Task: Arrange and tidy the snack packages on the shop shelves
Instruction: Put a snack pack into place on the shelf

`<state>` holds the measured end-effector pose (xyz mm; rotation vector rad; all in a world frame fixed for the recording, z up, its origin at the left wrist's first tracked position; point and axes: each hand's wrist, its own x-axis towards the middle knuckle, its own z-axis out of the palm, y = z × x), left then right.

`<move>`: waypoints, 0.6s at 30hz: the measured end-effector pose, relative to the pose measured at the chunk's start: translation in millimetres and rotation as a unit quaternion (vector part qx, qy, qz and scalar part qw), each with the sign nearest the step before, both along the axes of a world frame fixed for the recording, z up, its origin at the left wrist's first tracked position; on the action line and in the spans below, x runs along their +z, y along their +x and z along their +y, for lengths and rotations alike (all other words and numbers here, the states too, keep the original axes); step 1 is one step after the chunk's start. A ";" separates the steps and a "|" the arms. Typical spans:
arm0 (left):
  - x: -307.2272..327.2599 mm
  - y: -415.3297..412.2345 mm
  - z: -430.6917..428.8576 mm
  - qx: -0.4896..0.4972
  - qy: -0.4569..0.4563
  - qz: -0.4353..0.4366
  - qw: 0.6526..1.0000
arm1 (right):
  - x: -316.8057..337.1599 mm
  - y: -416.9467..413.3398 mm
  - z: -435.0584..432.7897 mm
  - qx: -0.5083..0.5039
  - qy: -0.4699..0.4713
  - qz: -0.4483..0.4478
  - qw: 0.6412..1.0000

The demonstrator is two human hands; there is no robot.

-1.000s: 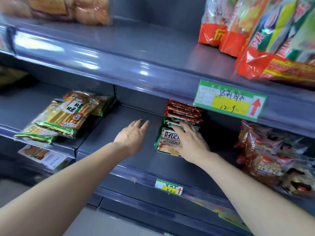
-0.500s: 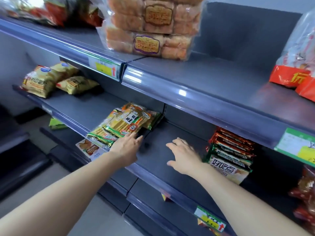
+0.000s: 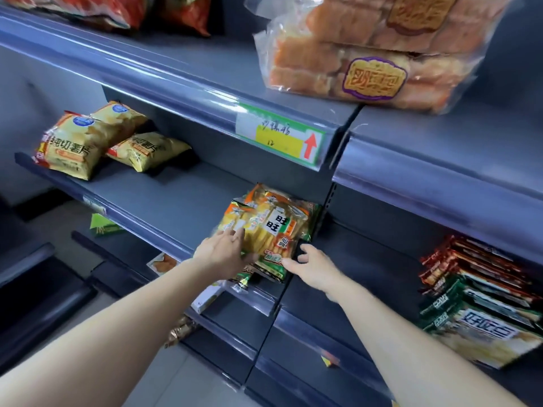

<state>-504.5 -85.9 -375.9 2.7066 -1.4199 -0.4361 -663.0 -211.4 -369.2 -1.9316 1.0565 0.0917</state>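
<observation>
Laid the left fingers [image 3: 235, 235] straight and close together on the printed face of the top rice cracker pack [image 3: 273, 227], with the left hand [image 3: 223, 251] palm down and gripping nothing. Set the right fingers [image 3: 305, 248] half-curled and apart at the pack's near right corner, thumb by the front edge. Held nothing plainly there, and could not tell whether the right hand [image 3: 311, 267] touched the film.

Found the pack lying flat on a small pile of like packs [image 3: 245, 279] at the right end of the middle shelf [image 3: 164, 198], with the pile's front reaching over the shelf lip.

Judged it light, with glossy, slippery film and brittle crackers inside. Expected cracking under a squeeze, and sliding off the pile under a push from one side. Thought it best taken by its two side edges or sealed ends, kept flat between both hands.

Noted the metal upright [image 3: 320, 227] just beside the pack on its right, leaving little room for the right hand. Saw yellow potato chip bags [image 3: 67, 148] well apart to the left on the same shelf. Saw also a price label [image 3: 279, 136] on the shelf edge above, bagged bread [image 3: 367, 54] overhead, and a stack of red and green packs [image 3: 476, 295] in the next bay to the right.
</observation>
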 end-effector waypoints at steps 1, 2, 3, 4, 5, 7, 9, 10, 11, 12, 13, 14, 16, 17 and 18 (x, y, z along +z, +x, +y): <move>-2.9 4.2 -2.4 0.004 0.000 0.018 1.000 | -3.8 8.7 0.1 -0.020 0.029 -0.010 0.999; -5.6 8.1 -5.4 0.011 -0.006 0.040 0.999 | -8.7 17.3 -0.5 -0.042 0.049 -0.022 0.998; -7.1 11.4 -8.5 0.023 -0.019 0.061 0.998 | -14.4 26.0 -1.7 -0.072 0.062 -0.038 0.995; -8.1 15.0 -12.0 0.046 -0.041 0.086 0.994 | -19.2 33.0 -2.6 -0.102 0.067 -0.059 0.991; -7.4 18.1 -14.9 0.074 -0.067 0.113 0.989 | -22.8 38.8 -2.8 -0.126 0.059 -0.077 0.987; -4.5 25.9 -19.0 0.134 -0.107 0.154 0.973 | -26.7 48.3 -3.2 -0.132 0.021 -0.107 0.985; -1.4 35.9 -18.5 0.185 -0.131 0.174 0.958 | -27.9 55.7 -4.1 -0.106 0.003 -0.148 0.983; -1.1 41.9 -16.9 0.209 -0.144 0.185 0.949 | -27.2 59.2 -3.7 -0.089 0.009 -0.161 0.983; -0.9 47.8 -14.6 0.228 -0.151 0.192 0.943 | -28.3 63.0 -4.5 -0.076 0.018 -0.168 0.983; -1.7 54.1 -12.1 0.238 -0.147 0.196 0.940 | -31.1 66.8 -5.5 -0.059 0.024 -0.168 0.984; -2.5 59.2 -9.7 0.244 -0.135 0.203 0.939 | -32.5 69.6 -7.2 -0.047 0.022 -0.157 0.986; -4.7 63.8 -7.9 0.245 -0.116 0.213 0.939 | -33.6 71.6 -11.2 -0.044 0.005 -0.147 0.988; -10.0 68.8 -6.7 0.245 -0.091 0.246 0.933 | -31.9 74.9 -23.7 -0.066 -0.075 -0.135 0.986; -13.9 70.6 -7.1 0.250 -0.096 0.275 0.923 | -30.4 76.2 -31.2 -0.082 -0.118 -0.122 0.982; -17.2 71.6 -7.8 0.262 -0.110 0.311 0.907 | -29.4 77.2 -39.4 -0.089 -0.146 -0.100 0.980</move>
